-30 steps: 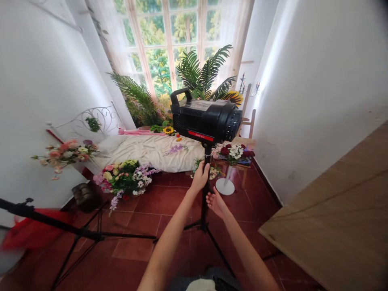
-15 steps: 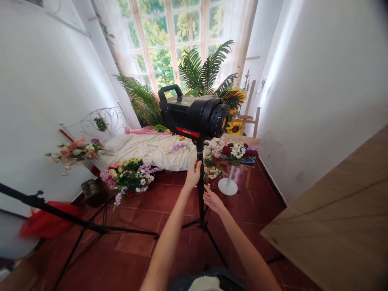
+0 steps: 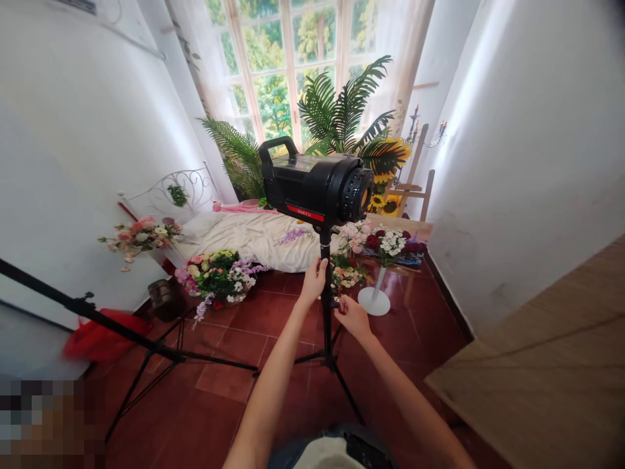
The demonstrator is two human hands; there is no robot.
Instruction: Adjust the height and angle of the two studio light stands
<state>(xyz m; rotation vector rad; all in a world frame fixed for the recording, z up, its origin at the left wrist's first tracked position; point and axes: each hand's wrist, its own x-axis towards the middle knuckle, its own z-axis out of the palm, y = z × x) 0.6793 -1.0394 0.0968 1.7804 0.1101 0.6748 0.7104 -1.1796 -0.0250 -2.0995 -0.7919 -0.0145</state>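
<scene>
A black studio light (image 3: 312, 185) with a top handle and a red label sits on a black light stand (image 3: 327, 332) in front of me. My left hand (image 3: 313, 281) is wrapped round the upper part of the stand's pole, below the lamp. Lower down on the pole's right side, my right hand (image 3: 353, 316) has its fingers closed on what looks like the stand's tightening knob (image 3: 335, 304), mostly hidden by the fingertips. The lamp's front end points to the right. The stand's legs are spread on the red tiled floor (image 3: 229, 378).
A second black stand (image 3: 117, 327) slants across the left. Behind the lamp are a bed with cream bedding (image 3: 234, 238), potted palms (image 3: 342, 107) and a flower basket (image 3: 219, 277). To the right stand a white pedestal (image 3: 374, 301), a wooden easel (image 3: 420, 172) and a brown panel (image 3: 547, 352).
My right hand's fingers have closed in at the pole, where they were spread beside it. My left hand keeps its grip. The view has shifted slightly left.
</scene>
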